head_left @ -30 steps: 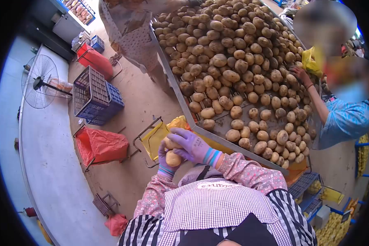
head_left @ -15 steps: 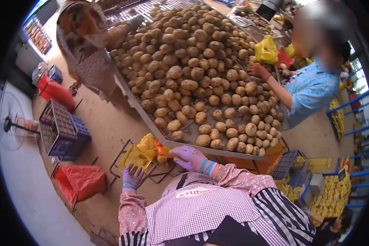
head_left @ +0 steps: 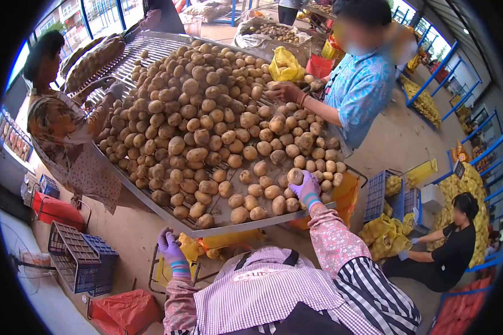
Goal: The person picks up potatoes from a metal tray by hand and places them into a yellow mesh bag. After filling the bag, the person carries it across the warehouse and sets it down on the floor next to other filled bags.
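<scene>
A large heap of potatoes [head_left: 195,111] covers a metal sorting table [head_left: 229,228] in front of me. My right hand [head_left: 306,188], in a purple glove, has its fingers round a potato [head_left: 295,176] at the near right part of the table. My left hand [head_left: 172,249], also gloved in purple, hangs off the near left edge with its fingers apart and nothing in them. It is near a yellow mesh bag [head_left: 190,245] below the table.
Co-workers stand at the table's left [head_left: 67,123] and right [head_left: 357,84]; another person [head_left: 458,245] sits at the right by yellow sacks [head_left: 385,240]. Blue crates [head_left: 98,262] and a red bag [head_left: 124,311] are on the floor at left.
My right hand has moved from the table's near edge to the right and now grips a potato. My left hand remains empty. The view has shifted, showing more of both co-workers.
</scene>
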A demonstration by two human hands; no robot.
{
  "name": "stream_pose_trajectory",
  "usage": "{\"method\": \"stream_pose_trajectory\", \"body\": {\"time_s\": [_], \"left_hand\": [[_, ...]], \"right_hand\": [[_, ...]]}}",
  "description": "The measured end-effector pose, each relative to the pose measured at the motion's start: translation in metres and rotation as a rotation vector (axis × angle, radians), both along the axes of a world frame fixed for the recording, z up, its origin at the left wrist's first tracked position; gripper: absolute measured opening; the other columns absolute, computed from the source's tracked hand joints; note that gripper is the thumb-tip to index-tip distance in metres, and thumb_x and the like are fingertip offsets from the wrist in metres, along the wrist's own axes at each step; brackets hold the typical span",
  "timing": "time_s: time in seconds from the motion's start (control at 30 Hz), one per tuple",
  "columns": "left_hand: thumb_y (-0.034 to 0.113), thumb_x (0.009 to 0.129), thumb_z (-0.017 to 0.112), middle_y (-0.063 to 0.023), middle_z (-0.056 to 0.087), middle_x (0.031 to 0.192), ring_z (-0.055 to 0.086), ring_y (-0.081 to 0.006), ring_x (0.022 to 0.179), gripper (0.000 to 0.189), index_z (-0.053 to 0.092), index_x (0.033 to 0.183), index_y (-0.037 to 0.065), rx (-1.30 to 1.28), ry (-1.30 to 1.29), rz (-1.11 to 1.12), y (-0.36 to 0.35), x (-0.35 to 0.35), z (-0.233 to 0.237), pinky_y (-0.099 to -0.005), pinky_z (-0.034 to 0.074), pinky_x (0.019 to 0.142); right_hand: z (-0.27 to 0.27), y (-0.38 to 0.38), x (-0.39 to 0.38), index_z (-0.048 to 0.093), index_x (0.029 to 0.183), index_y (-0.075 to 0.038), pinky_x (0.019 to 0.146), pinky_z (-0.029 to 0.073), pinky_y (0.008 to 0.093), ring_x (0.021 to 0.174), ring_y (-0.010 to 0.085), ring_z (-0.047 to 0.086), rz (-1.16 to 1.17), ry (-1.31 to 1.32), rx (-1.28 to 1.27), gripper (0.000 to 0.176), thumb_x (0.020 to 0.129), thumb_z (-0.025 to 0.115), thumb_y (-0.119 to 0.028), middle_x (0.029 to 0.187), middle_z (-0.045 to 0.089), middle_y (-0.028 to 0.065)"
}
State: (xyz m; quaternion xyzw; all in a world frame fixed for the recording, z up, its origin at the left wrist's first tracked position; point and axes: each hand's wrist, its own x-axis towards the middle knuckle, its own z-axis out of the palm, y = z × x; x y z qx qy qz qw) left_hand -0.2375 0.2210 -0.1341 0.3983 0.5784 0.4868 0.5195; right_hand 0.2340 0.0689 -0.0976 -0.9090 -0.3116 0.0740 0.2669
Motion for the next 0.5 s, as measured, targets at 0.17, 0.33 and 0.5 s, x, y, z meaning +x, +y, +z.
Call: {"method": "stream_pose_trajectory", "body": {"time_s": [0.17, 0.33, 0.5], "left_hand": [[0.010, 0.095, 0.066, -0.0099, 0.065, 0.120, 0.062, -0.0214, 0.110, 0.032, 0.063, 0.126, 0.000, 0.341, 0.175, -0.211, 0.025, 0.071, 0.004, -0.0349, 0.050, 0.098], [0.026, 0.084, 0.075, -0.0173, 0.062, 0.132, 0.056, -0.0380, 0.124, 0.049, 0.062, 0.127, 0.005, 0.574, 0.952, -0.393, 0.022, 0.114, 0.012, -0.0489, 0.044, 0.106], [0.027, 0.083, 0.074, -0.0153, 0.063, 0.132, 0.057, -0.0364, 0.122, 0.047, 0.063, 0.124, 0.007, 0.585, 1.040, -0.379, 0.016, 0.121, 0.017, -0.0488, 0.046, 0.102]], "right_hand": [[0.009, 0.023, -0.029, 0.056, 0.132, -0.005, 0.102, 0.050, 0.0416, 0.116, 0.0328, 0.064, 0.193, 0.228, 0.384, 0.074, 0.072, 0.092, -0.028, 0.123, 0.067, 0.0189], [0.025, 0.053, -0.086, 0.054, 0.136, -0.002, 0.103, 0.050, 0.0369, 0.118, 0.0243, 0.063, 0.563, 0.667, 0.430, 0.074, 0.079, 0.089, -0.035, 0.126, 0.066, 0.0181], [0.058, 0.056, -0.113, 0.058, 0.136, 0.000, 0.102, 0.048, 0.0342, 0.114, 0.0238, 0.063, 0.769, 0.907, 0.116, 0.071, 0.083, 0.087, -0.035, 0.122, 0.068, 0.0131]]}}
